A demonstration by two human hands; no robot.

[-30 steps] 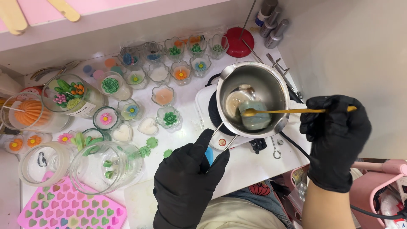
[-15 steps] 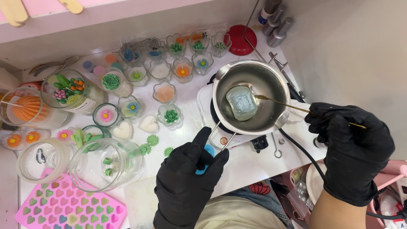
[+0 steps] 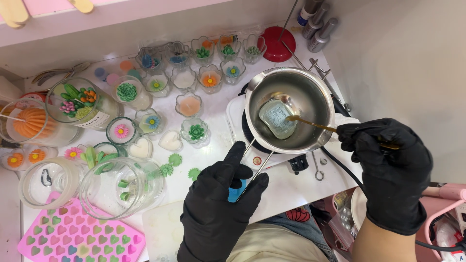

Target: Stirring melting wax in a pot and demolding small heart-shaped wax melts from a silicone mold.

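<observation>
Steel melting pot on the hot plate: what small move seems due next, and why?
Probably a gentle push of the gold spoon against the pale wax block. The block sits unmelted in the steel pot, the spoon tip touches its edge, and the left hand grips the pot handle, the right hand the spoon.

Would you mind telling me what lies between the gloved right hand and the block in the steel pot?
In the head view, only the thin gold spoon spans it, running from the right hand over the steel pot rim to the block.

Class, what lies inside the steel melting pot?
Inside the steel melting pot sits a pale translucent block, touched by the gold spoon. The base beneath the block is hidden.
</observation>
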